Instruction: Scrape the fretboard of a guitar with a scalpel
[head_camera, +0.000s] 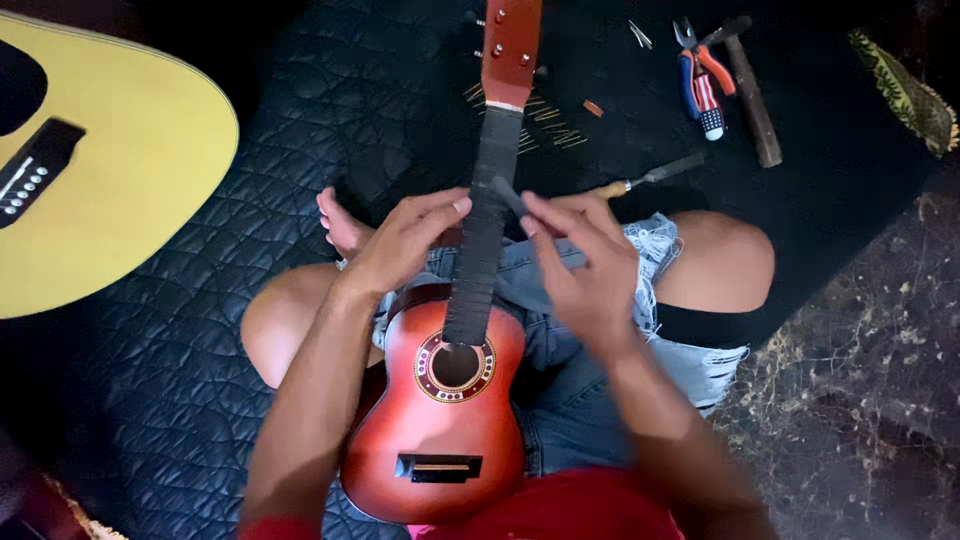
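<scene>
Both hands work at the neck of a small red guitar (440, 430) lying on the person's lap. Left hand (395, 245) curls against the left edge of the dark fretboard (480, 240), fingers bent, thumb touching it. Right hand (590, 265) pinches a small grey flat piece (508, 195) between thumb and fingertips, just right of the fretboard. Beyond the guitar's headstock, on a dark quilted mat (250, 200), lie small metal strips (550, 125), a chisel (650, 178), pliers (703, 80) and a hammer (752, 90). Left of the guitar lies a yellow guitar body (110, 170).
</scene>
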